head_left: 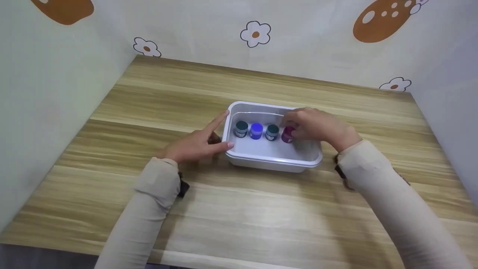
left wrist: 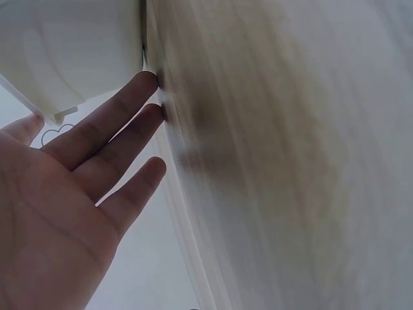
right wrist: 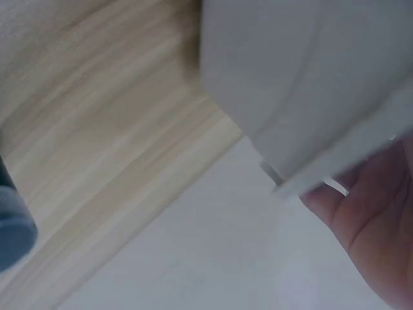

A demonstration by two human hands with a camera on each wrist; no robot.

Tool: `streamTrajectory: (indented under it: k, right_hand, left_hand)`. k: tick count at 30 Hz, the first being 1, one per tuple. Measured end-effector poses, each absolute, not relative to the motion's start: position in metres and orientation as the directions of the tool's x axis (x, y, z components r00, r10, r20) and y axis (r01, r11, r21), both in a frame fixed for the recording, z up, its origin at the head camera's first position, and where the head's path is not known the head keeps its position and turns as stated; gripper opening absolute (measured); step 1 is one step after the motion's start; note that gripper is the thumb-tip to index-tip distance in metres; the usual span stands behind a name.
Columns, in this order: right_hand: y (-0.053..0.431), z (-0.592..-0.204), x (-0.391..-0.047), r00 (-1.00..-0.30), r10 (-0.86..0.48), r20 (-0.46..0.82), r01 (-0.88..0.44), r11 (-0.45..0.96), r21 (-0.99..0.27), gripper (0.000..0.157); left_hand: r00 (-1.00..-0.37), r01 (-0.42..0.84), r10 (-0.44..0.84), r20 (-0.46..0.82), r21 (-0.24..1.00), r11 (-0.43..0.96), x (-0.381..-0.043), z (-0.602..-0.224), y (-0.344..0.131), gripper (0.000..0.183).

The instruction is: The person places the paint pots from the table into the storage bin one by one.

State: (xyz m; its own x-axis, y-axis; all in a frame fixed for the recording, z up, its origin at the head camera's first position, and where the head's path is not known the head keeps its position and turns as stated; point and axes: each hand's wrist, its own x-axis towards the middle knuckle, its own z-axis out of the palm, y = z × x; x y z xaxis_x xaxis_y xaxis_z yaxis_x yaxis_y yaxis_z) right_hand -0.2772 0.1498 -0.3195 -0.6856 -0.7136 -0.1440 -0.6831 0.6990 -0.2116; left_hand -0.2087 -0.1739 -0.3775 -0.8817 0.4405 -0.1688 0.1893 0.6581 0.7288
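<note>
In the head view, a white plastic tub [head_left: 269, 161] stands on the table. A row of small lidded jars lines its floor: a dark green jar [head_left: 241, 129], a blue jar [head_left: 256, 131], a second dark green jar [head_left: 272, 132] and a magenta jar [head_left: 287, 135]. My left hand [head_left: 194, 145] rests against the tub's left rim, index finger and thumb spread and fairly straight; its other fingers [left wrist: 116, 132] extend below the rim in the left wrist view. Reaching over the right rim, my right hand [head_left: 317, 125] pinches the magenta jar, partly covering it. Its fingertips are hidden in the right wrist view.
The wood-grain table [head_left: 149, 97] extends around the tub. Pale walls with a printed flower [head_left: 255, 34] border its back and sides. A blurred dark cylindrical object [right wrist: 14, 226] shows at the left edge of the right wrist view; its kind is unclear.
</note>
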Motion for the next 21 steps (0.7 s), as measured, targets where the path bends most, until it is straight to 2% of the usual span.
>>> streamTrajectory:
  k: [11, 21]
  right_hand:
    - [0.211, -0.284, -0.253, -0.807, -0.590, 0.025, -0.568, 0.764, -0.305, 0.031]
    - [0.286, -0.303, -0.241, -0.850, -0.527, 0.011, -0.493, 0.788, -0.369, 0.028]
  left_hand:
    - [-0.880, 0.190, 0.447, -0.162, 0.743, 0.642, -0.208, -0.380, -0.174, 0.093]
    - [-0.881, 0.186, 0.444, -0.163, 0.744, 0.642, -0.208, -0.378, -0.174, 0.091]
